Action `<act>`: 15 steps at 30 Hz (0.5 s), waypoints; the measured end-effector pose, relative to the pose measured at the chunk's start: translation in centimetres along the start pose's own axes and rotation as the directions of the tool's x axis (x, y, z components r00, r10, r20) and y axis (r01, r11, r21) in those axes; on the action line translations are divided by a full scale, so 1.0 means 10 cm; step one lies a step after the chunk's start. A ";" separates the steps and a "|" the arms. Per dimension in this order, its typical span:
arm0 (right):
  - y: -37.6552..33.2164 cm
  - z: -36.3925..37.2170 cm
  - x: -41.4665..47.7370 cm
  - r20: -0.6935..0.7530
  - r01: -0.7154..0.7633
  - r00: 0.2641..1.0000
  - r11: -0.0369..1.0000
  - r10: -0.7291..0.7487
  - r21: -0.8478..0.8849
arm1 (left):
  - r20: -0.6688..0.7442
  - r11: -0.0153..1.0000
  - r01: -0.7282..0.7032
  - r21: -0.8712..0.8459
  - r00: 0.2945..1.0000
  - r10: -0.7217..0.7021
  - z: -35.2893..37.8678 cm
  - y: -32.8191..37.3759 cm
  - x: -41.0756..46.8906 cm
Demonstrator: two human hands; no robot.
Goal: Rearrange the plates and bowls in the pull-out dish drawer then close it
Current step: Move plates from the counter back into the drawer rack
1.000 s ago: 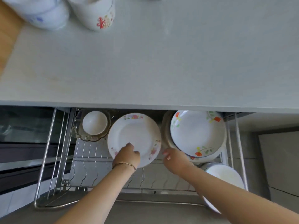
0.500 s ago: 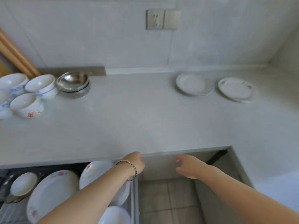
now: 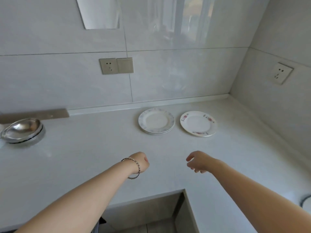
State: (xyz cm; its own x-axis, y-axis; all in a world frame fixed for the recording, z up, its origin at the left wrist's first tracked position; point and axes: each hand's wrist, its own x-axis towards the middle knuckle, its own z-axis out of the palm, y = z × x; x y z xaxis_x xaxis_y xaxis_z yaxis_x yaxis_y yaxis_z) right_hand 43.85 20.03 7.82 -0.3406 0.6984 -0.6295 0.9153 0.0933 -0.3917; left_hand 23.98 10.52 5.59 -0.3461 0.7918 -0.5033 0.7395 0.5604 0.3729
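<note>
Above counter (image 3: 84, 157), left hand (image 3: 140, 163) clenched, right hand (image 3: 199, 162) loose, both empty; plates (image 3: 156, 121) look fragile, slippery: grip rim.

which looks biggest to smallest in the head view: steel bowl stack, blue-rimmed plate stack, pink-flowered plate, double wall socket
1. Steel bowl stack, though the frame edge cuts it off.
2. Blue-rimmed plate stack and pink-flowered plate look about alike; I won't rank them.
3. Double wall socket, smallest, though it sits farther back.

A home kitchen — tiled wall (image 3: 168, 78), countertop (image 3: 87, 148), plates (image 3: 156, 121).
</note>
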 end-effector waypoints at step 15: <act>-0.30 -0.63 2.57 -0.044 -0.132 0.987 0.938 0.154 0.319 | -0.055 0.870 0.321 -0.374 0.929 -0.366 -0.67 0.12 2.79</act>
State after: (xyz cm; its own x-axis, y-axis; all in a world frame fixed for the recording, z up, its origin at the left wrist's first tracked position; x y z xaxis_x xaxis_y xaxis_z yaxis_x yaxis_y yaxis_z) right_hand 33.71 42.19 -3.00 -0.1855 0.7352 -0.6520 0.8356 -0.2312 -0.4983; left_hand 11.34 34.88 -2.83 -0.6244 0.5435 -0.5610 0.3162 0.8326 0.4547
